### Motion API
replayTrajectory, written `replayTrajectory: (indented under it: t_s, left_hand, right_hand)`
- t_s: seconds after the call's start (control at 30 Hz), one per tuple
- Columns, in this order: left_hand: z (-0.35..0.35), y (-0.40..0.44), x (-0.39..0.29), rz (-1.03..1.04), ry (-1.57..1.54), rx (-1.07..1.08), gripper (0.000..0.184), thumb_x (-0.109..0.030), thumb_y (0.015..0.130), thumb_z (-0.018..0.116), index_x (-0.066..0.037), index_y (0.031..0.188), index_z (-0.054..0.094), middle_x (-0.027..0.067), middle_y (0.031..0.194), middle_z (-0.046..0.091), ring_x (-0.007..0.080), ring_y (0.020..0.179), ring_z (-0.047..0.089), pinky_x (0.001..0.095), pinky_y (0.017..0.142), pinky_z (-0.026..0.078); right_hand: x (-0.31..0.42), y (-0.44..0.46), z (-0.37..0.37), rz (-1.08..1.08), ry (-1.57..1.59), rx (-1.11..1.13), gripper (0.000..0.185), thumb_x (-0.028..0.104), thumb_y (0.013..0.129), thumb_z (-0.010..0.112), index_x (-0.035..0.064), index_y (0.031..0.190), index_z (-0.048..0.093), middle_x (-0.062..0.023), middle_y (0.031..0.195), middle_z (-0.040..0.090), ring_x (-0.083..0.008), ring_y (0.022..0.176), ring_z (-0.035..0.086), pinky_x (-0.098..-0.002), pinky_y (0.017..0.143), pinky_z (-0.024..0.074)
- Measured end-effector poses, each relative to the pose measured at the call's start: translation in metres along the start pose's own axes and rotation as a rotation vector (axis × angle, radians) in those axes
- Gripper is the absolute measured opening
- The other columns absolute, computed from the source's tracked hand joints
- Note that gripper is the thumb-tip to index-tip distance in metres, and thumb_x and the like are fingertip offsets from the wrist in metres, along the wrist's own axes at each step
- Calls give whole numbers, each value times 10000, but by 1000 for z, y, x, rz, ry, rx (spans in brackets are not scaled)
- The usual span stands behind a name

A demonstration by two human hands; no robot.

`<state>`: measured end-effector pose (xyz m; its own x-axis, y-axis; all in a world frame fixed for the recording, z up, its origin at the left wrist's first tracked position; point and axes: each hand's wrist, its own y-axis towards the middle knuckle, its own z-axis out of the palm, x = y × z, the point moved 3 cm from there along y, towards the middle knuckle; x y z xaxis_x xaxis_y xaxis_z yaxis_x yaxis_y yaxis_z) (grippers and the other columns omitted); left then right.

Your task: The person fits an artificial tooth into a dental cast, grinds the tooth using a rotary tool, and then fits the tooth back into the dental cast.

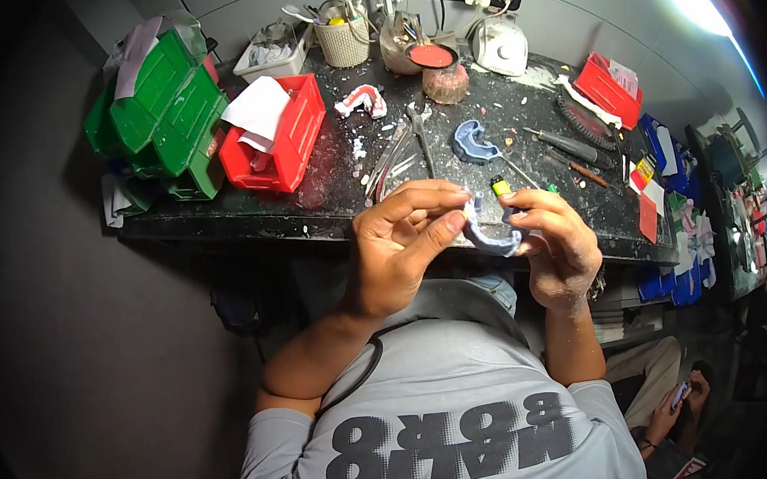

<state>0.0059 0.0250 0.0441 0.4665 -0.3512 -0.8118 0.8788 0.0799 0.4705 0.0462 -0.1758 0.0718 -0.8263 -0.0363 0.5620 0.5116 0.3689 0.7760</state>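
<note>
A blue-grey, U-shaped dental arch piece point(493, 243) is held above the bench's front edge. My left hand point(399, 243) pinches one end of it between thumb and fingertips. On the other end, my right hand point(557, 242) grips with bent fingers and thumb. Just beyond my hands lies a similar blue dental piece point(474, 142), with a thin metal tool point(520, 170) beside it. Close to the right fingertips is a small yellow-and-black object point(500, 185). Pliers point(421, 136) and slim metal instruments point(387, 160) rest beyond the left hand.
Green bins point(164, 104) and a red bin point(276, 136) stand at left. A red-and-white dental model point(362, 102), a pink-topped jar point(444, 82) and a utensil cup point(343, 44) sit farther back. Right are a grey-handled tool point(571, 147) and another red bin point(607, 90). Someone sits lower right, holding a phone point(679, 395).
</note>
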Motion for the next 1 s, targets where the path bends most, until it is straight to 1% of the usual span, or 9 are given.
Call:
replayTrajectory:
  t_s: [0.13,0.2,0.27,0.3,0.4,0.53,0.63,0.7,1.0]
  left_hand:
    - [-7,6,21,-180,-127,-143,255,41,1000,638,87,1249,670,202,1275,689,222,1073,712,318,928,565]
    - [-8,13,23,-105,-29,-110,322,-38,1054,584,88,1349,603,222,1278,685,258,1065,732,332,918,593]
    - [-10,16,28,-237,-309,-199,430,-126,1091,537,88,1460,488,236,1291,673,279,1104,724,357,934,603]
    - [-10,15,30,-266,-267,-182,514,-192,1111,497,99,1520,386,253,1320,654,291,1108,719,379,956,601]
    - [-5,10,33,-271,-292,-74,503,-159,1096,526,112,1502,405,261,1333,643,288,1118,713,396,967,602]
    - [-13,6,31,-283,-202,-93,455,-43,1055,579,126,1462,464,245,1221,707,222,1078,712,319,896,622]
    - [-14,1,20,-284,-154,-18,432,-36,1049,590,131,1438,500,213,1137,727,203,1024,713,323,891,617]
    - [-10,-3,10,-305,-124,88,429,-39,1044,604,133,1427,516,199,1110,730,202,999,714,335,893,608]
    - [-3,-10,-3,-317,-140,182,466,-31,1017,636,157,1422,504,234,1291,673,213,1130,682,345,1027,529]
  right_hand:
    - [1,6,10,-81,-251,5,277,-19,801,795,4,1066,715,-186,1126,744,-332,1015,727,-420,920,560]
    - [-5,7,18,-88,-387,-12,335,-54,754,815,20,1067,720,-170,1127,738,-337,1010,724,-402,891,567]
    - [-13,5,25,-88,-415,-23,352,-71,746,816,21,1071,716,-165,1142,725,-336,1015,718,-406,885,572]
    - [-17,3,29,-94,-441,-48,354,-72,748,817,23,1073,714,-162,1151,719,-334,1022,715,-409,885,572]
    - [-20,2,38,-103,-475,-66,363,-65,748,830,31,1077,710,-150,1154,704,-325,1022,703,-415,877,571]
    - [-3,9,34,-80,-437,5,342,-13,756,859,35,1064,718,-139,1118,704,-309,979,690,-408,860,556]
    - [-2,13,15,29,-333,-33,352,117,743,899,27,1041,734,-148,1084,724,-317,996,696,-407,885,537]
    - [-7,19,6,119,-235,-30,343,89,756,870,7,1058,731,-162,1097,730,-310,1015,702,-399,910,539]
    - [-11,14,9,353,145,81,283,71,794,809,10,1061,736,-114,1053,707,-174,958,693,-272,734,571]
